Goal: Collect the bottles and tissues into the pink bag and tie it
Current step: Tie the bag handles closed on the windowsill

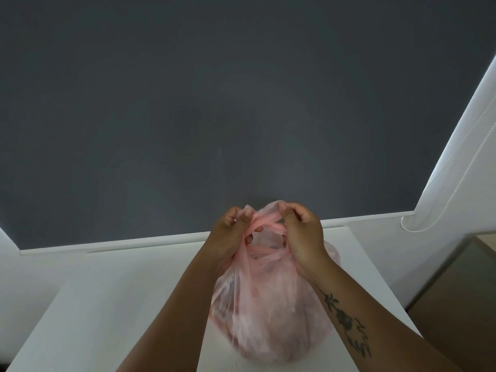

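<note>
From my feed I see a pale, see-through pink bag (268,312) with darker reddish patches showing dimly through the plastic, and its twisted handles are a stronger salmon pink. It sits on a plain white table (107,304) in front of a flat dark grey wall (214,89) edged below by a white strip, with a white blind (461,146) and its white beaded cord (461,173) on the right. The right forearm carries a black flower-and-stem tattoo (346,323), and a brown box (456,285) stands at the far right.
</note>
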Motion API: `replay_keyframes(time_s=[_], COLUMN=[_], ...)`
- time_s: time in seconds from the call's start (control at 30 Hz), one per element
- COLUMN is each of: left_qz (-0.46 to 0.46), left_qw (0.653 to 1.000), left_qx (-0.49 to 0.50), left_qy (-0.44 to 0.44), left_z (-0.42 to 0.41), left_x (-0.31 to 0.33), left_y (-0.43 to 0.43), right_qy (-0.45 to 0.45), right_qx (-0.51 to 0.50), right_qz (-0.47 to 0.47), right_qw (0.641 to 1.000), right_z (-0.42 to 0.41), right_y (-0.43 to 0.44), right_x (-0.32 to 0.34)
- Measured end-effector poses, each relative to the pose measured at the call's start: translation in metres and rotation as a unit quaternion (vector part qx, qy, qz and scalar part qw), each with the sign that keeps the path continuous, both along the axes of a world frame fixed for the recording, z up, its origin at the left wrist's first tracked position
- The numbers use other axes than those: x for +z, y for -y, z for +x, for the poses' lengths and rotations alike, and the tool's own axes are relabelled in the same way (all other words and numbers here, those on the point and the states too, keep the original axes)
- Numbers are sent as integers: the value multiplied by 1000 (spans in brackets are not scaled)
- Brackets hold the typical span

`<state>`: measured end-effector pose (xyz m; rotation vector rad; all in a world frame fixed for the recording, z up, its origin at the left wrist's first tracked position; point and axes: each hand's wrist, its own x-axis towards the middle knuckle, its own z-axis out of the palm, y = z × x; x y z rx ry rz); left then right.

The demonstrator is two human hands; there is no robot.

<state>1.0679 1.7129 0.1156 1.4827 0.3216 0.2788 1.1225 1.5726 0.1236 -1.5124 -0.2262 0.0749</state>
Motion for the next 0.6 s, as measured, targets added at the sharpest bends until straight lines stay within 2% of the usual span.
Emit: replay_keyframes(time_s=[0.13,0.2,0.37,0.6], left_qz=[122,148,142,164], left_qw=[991,985,980,978], left_qx=[59,82,125,123], left_qy=[14,36,59,42], left_z=[-1,0,2,7], left_x=[3,4,1,2], left_y=[7,13,14,13], right_qy=[33,24,-42,-94], right_qx=[-36,-28,75,236], right_qz=[-44,-78,-166,-280], right_qw=[998,996,982,926], right_z=[5,8,21,31], right_y=[-4,-4,4,17], right_x=[-1,-2,-1,1])
